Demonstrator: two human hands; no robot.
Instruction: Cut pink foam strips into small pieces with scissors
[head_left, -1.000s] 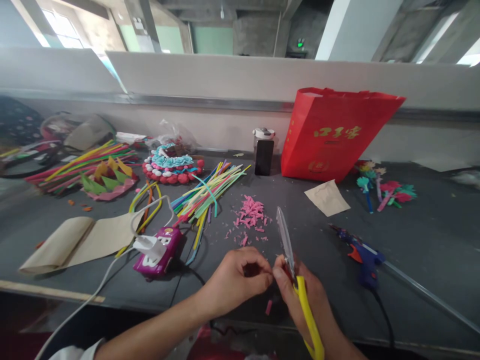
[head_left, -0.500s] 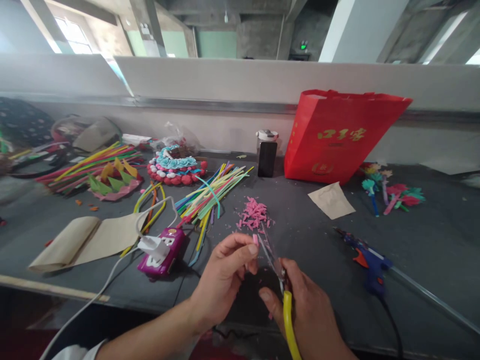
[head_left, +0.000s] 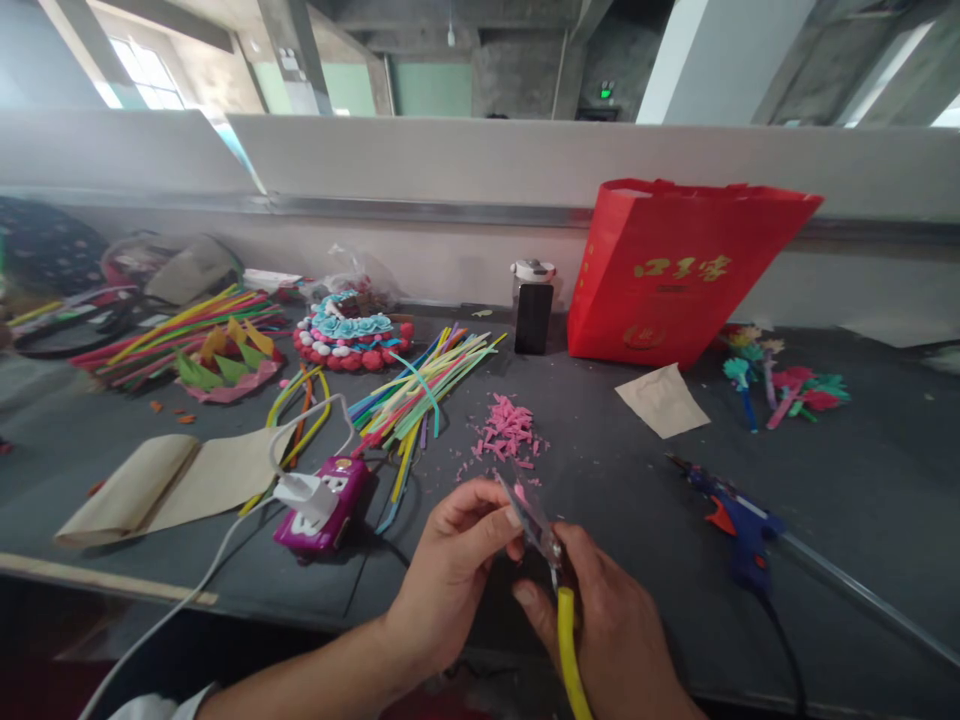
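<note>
My right hand (head_left: 607, 610) is wrapped round yellow-handled scissors (head_left: 566, 640), whose blades point up and to the left. My left hand (head_left: 457, 565) is pinched closed beside the blade tips, on a small pink strip (head_left: 520, 491) that the blades partly cover. Just beyond both hands, a loose pile of small pink clippings (head_left: 506, 430) lies on the dark table, with stray bits scattered around it.
Left of the pile lies a bundle of coloured sticks (head_left: 427, 385). A purple power strip (head_left: 322, 510) with a white plug and cable is nearer. On the right are a blue glue gun (head_left: 739, 520) and a red bag (head_left: 675, 280). A phone (head_left: 533, 320) leans against a bottle.
The scissor blades have come together and moved left across the pink strip at my left fingertips. My left hand has shifted only slightly.
</note>
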